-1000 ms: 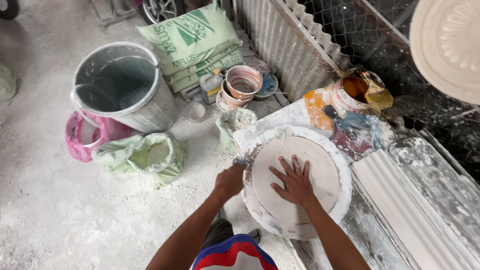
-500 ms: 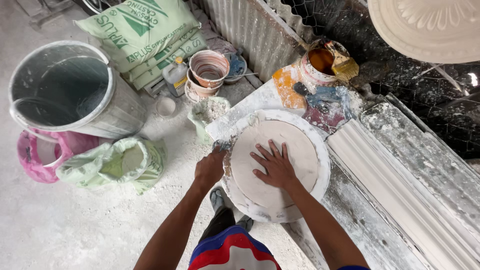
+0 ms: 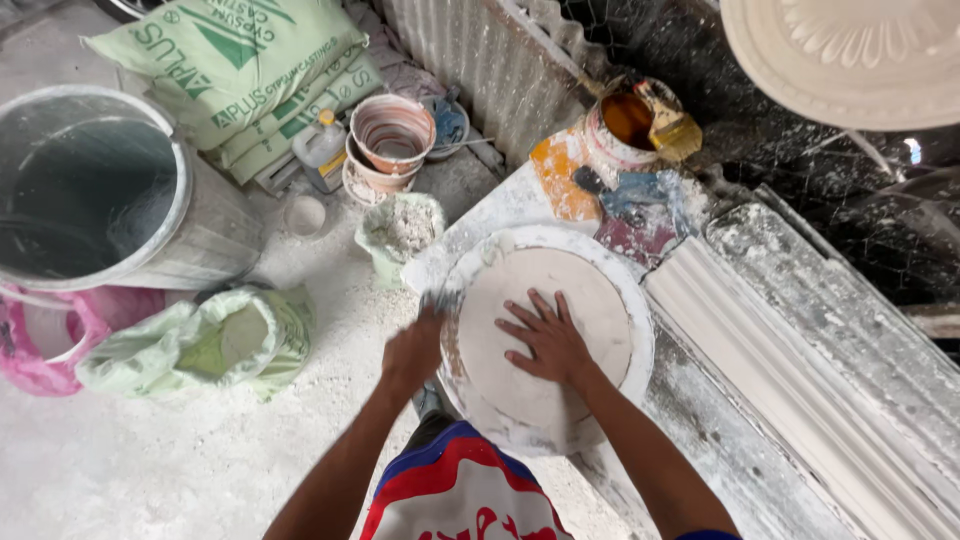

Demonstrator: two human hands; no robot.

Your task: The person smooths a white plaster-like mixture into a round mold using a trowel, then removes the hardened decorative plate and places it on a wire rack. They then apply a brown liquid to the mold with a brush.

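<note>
Plaster disc [image 3: 560, 300], round, pale and white-rimmed, lies under the right hand's [image 3: 548, 340] spread fingers [image 3: 540, 305]; the left hand [image 3: 413, 352] seemingly grips its edge.

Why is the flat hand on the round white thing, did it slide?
No. The right hand stays flat on the same spot of the round plaster disc, fingers towards the orange paint pot; only the camera shifted.

arms: both bare from the frame's lower edge up to the wrists, no sleeves over the forearms
left hand [image 3: 413, 352]: bare, no glove, ring or watch seen, slightly blurred
right hand [image 3: 548, 340]: bare, no glove, five fingers [image 3: 524, 323] visible
garment: at lower centre of the frame, blue with broad red bands, white panel with red markings
upper right arm: blue sleeve edge at the frame's bottom
</note>
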